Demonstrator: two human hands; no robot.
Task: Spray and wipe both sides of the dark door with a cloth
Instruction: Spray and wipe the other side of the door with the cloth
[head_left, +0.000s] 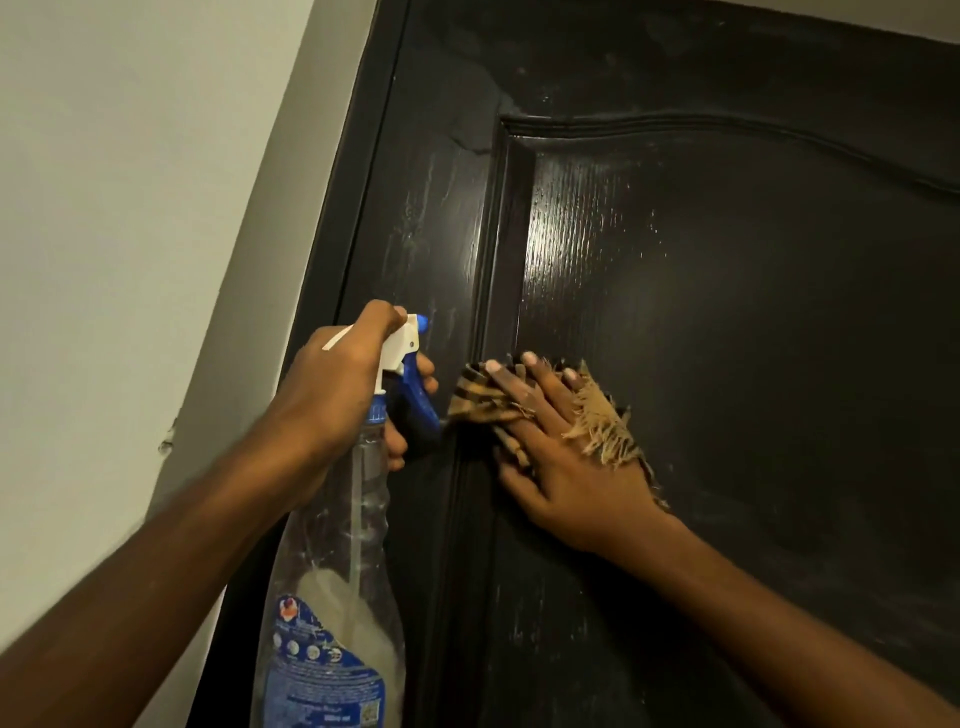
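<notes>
Wiping step in hand, on this face of the dark door (753, 312) only. Right hand (561, 457) lay flat, fingers spread, pressing the frayed striped cloth (597, 423) against the left edge of the raised panel. Left hand (337, 384) gripped the spray bottle (363, 519) at its neck, fingers curled round the blue trigger, nozzle facing the stile just beside the cloth. Wet-looking streaks on stile and panel above. Next move probably calls for firm strokes along the moulding, then fresh spray; far side not in view

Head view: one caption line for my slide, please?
Left hand grips spray bottle; right hand presses frayed cloth against dark door.
</notes>
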